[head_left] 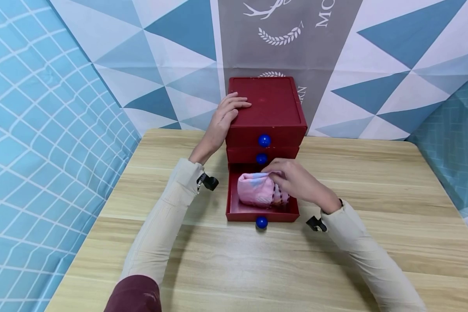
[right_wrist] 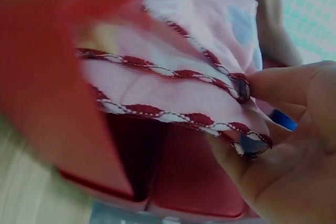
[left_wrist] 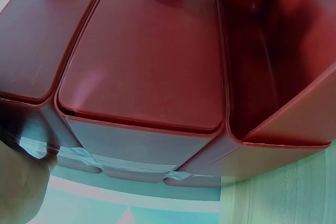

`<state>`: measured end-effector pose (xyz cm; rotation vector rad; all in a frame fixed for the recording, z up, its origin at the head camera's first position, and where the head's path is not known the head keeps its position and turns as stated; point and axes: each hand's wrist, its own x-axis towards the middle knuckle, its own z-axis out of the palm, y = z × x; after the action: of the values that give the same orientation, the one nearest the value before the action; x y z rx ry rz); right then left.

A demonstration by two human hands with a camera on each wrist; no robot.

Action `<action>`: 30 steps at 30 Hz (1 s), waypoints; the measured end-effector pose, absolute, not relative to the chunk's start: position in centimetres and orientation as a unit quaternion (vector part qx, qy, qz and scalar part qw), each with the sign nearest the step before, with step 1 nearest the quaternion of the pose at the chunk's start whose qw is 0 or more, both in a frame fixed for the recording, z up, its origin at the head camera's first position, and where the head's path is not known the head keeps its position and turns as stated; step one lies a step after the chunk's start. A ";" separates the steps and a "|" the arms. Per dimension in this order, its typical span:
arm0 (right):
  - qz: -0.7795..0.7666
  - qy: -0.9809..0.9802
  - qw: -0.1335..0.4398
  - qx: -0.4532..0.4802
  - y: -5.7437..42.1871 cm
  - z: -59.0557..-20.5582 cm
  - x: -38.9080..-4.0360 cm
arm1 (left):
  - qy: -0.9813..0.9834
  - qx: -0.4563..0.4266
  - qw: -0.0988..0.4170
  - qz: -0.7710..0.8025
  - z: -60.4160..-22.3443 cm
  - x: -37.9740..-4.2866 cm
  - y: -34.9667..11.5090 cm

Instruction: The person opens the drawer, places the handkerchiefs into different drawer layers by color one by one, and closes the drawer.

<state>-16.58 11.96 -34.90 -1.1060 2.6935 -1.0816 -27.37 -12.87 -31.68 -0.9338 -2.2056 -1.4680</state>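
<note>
A dark red chest of drawers [head_left: 267, 102] with blue knobs stands at the back of the table, its bottom drawer [head_left: 243, 216] pulled out. In that drawer lies a folded pink cloth [head_left: 253, 190] with a dark red and white stitched edge. My right hand [head_left: 298, 180] pinches the cloth's upper right edge; the right wrist view shows thumb and fingers on the stitched layers [right_wrist: 178, 74]. My left hand [head_left: 222, 119] rests on the chest's top left edge, fingers on the top. The left wrist view shows only part of this hand [left_wrist: 21, 182] against the chest's side.
The wood-grain table [head_left: 234, 268] extends in front and to both sides of the chest. A patterned cloth backdrop [head_left: 179, 56] hangs close behind it. The two upper drawers are closed, with a blue knob [head_left: 264, 140] on the top one.
</note>
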 end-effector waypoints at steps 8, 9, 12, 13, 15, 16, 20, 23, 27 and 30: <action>-0.323 0.883 -0.020 -0.339 12.5 -36.5 -18.3 | -0.773 -0.328 0.164 -0.517 -31.4 -27.1 -12.5; -0.321 0.884 -0.022 -0.340 12.6 -36.7 -18.4 | -0.772 -0.329 0.163 -0.519 -31.2 -26.9 -12.4; -0.323 0.884 -0.011 -0.339 12.7 -37.0 -18.6 | -0.771 -0.327 0.153 -0.525 -30.1 -25.9 -12.1; -0.330 0.881 0.000 -0.338 12.8 -37.1 -18.6 | -0.770 -0.327 0.151 -0.527 -29.8 -25.5 -12.0; -0.349 0.874 0.034 -0.336 13.0 -37.1 -18.5 | -0.771 -0.327 0.147 -0.526 -29.0 -24.7 -11.9; -0.365 0.866 0.057 -0.336 13.1 -37.1 -18.5 | -0.772 -0.327 0.146 -0.526 -28.8 -24.4 -11.9; -0.438 0.820 0.149 -0.337 13.4 -36.8 -18.8 | -0.775 -0.322 0.142 -0.524 -28.2 -23.9 -11.9; -0.464 0.800 0.186 -0.333 13.6 -36.8 -19.2 | -0.776 -0.319 0.140 -0.526 -28.2 -23.9 -12.0; -0.415 0.830 0.162 -0.334 13.3 -37.3 -19.5 | -0.777 -0.319 0.142 -0.524 -28.4 -23.9 -12.1; -0.365 0.864 0.130 -0.320 12.9 -37.5 -19.1 | -0.777 -0.319 0.141 -0.523 -28.5 -23.9 -12.1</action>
<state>-19.13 12.86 -37.54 -0.9310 2.5108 -1.0619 -23.88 -12.06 -28.54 -0.9212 -2.2443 -1.5107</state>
